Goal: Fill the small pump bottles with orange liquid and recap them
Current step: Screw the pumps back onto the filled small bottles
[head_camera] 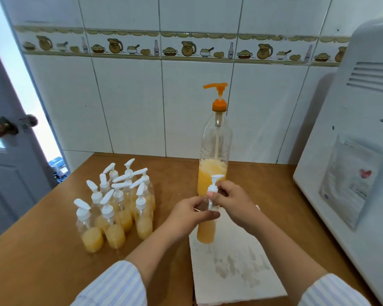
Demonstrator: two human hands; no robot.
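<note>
Head view: a small bottle (206,231) of orange liquid was held upright over a stained paper towel (234,268) on a wooden table (42,257). The left hand (191,214) was wrapped round the bottle's upper part, fingers curled about it. The right hand (231,200) pinched the collar of a white pump cap (213,187) at the bottle's neck — whether the cap was fully seated could not be told.

Just behind the hands a tall bottle (215,151) with an orange pump (218,93) was seen, roughly a third full of orange liquid. To the left a cluster of capped bottles (117,206) stood on the table, each partly filled — apart from the towel. A white appliance (358,151) was noted at the right edge, and a tiled wall (131,102) behind the table.
</note>
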